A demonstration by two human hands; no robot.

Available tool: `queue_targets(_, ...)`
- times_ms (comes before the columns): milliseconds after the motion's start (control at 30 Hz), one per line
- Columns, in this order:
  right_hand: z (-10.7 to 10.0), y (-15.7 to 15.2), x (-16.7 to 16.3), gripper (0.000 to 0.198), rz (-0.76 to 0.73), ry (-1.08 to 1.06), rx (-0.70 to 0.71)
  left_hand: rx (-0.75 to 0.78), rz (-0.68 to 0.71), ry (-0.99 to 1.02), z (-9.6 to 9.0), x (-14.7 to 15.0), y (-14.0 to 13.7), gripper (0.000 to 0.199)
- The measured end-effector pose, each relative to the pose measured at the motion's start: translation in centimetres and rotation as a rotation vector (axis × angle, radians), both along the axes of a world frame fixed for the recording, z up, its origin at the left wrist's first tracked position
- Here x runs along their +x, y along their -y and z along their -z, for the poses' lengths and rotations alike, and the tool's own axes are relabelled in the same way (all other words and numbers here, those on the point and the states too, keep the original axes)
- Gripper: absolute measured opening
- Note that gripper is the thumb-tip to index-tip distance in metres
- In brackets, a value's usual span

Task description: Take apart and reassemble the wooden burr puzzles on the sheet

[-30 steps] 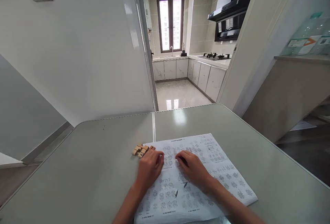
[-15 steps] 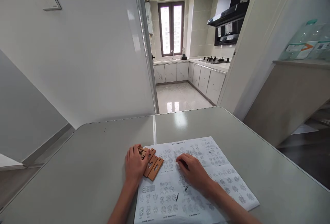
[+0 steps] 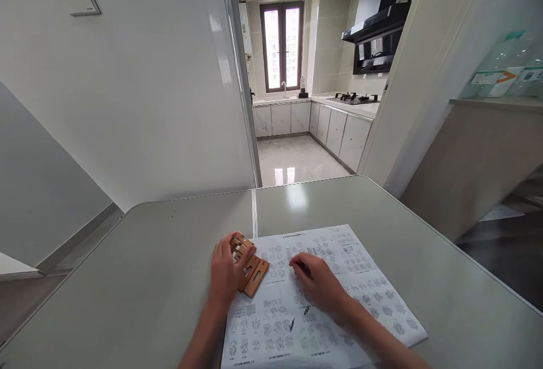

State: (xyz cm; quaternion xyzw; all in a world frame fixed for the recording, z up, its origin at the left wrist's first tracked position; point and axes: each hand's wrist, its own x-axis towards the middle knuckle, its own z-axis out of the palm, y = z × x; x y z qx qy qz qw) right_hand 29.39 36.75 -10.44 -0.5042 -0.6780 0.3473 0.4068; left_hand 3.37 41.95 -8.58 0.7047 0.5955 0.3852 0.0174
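Observation:
My left hand (image 3: 227,270) is wrapped around some brown wooden puzzle pieces (image 3: 237,247) at the left edge of a printed sheet (image 3: 280,307). Its thumb presses on them from the right, and the palm hides part of them. Just below lie more flat, slotted wooden pieces (image 3: 257,277), one marked with a small dark number, overlapping the paper. My right hand (image 3: 318,281) rests on the middle of the sheet with its fingers curled in towards the thumb; nothing shows in them. Small line drawings fill the sheet, with a few dark tick marks near its lower middle.
The sheet lies on a grey-green table (image 3: 139,278) with a pale seam (image 3: 254,213) across it. Clear plastic bottles (image 3: 498,72) stand on a ledge at the right. Past a doorway are kitchen cabinets (image 3: 280,120) and a gas stove (image 3: 354,98).
My left hand has shifted slightly right, and the upper wooden pieces in it are tilted up from where they lay. The right hand has stayed in place.

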Motion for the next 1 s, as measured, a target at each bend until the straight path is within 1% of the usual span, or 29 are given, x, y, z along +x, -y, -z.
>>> queue_targets(33, 0.0, -0.1, 0.0, 0.029, -0.015, -0.067, -0.047, 0.036, 0.080, 0.016, -0.2, 0.8, 0.5, 0.051)
queue_targets(100, -0.1, -0.3, 0.0, 0.036, -0.093, -0.252, -0.169, 0.065, 0.282, 0.012, -0.3, 2.4, 1.6, 0.047)
queue_targets(133, -0.2, -0.4, 0.0, 0.042, -0.148, -0.348, -0.231, 0.081, 0.384, -0.009, -0.3, 3.2, 2.1, 0.049)
queue_targets(167, -0.3, -0.4, 0.1, 0.047, -0.207, -0.424, -0.283, 0.117, 0.461, -0.029, -0.2, 3.9, 2.7, 0.052)
queue_targets(200, -0.4, -0.5, 0.1, 0.052, -0.265, -0.469, -0.319, 0.121, 0.532, -0.063, -0.2, 4.6, 3.2, 0.054)
queue_targets(267, -0.7, -0.5, 0.2, 0.052, -0.346, -0.468, -0.336, 0.137, 0.648, -0.104, -0.1, 5.6, 4.1, 0.055)
queue_targets(333, -1.0, -0.3, 0.3, 0.046, -0.378, -0.413, -0.323, 0.136, 0.717, -0.113, 0.0, 6.3, 4.8, 0.061)
queue_targets(400, -1.2, -0.1, 0.2, 0.042, -0.374, -0.389, -0.337, 0.122, 0.744, -0.096, 0.2, 6.6, 5.2, 0.066)
queue_targets(500, -1.1, 0.2, -0.1, 0.043, -0.344, -0.416, -0.373, 0.064, 0.750, -0.066, 0.5, 6.6, 5.3, 0.071)
queue_targets(600, -0.9, 0.2, -0.1, 0.043, -0.293, -0.415, -0.355, -0.028, 0.712, -0.058, 0.9, 6.3, 5.1, 0.078)
queue_targets(700, -0.6, 0.0, 0.0, 0.041, -0.207, -0.370, -0.327, -0.096, 0.657, -0.074, 1.3, 6.1, 4.8, 0.084)
queue_targets(800, -0.1, -0.4, 0.3, 0.038, -0.109, -0.320, -0.263, -0.125, 0.628, -0.095, 1.3, 5.9, 4.5, 0.086)
queue_targets(867, 0.2, -0.6, 0.4, 0.036, -0.047, -0.265, -0.205, -0.117, 0.626, -0.118, 1.2, 5.8, 4.3, 0.092)
queue_targets(933, 0.4, -0.6, 0.4, 0.035, 0.005, -0.177, -0.142, -0.092, 0.627, -0.153, 1.0, 5.6, 4.1, 0.096)
queue_targets(1000, 0.4, -0.5, 0.4, 0.033, 0.043, -0.068, -0.066, -0.070, 0.617, -0.201, 0.7, 5.2, 3.9, 0.095)
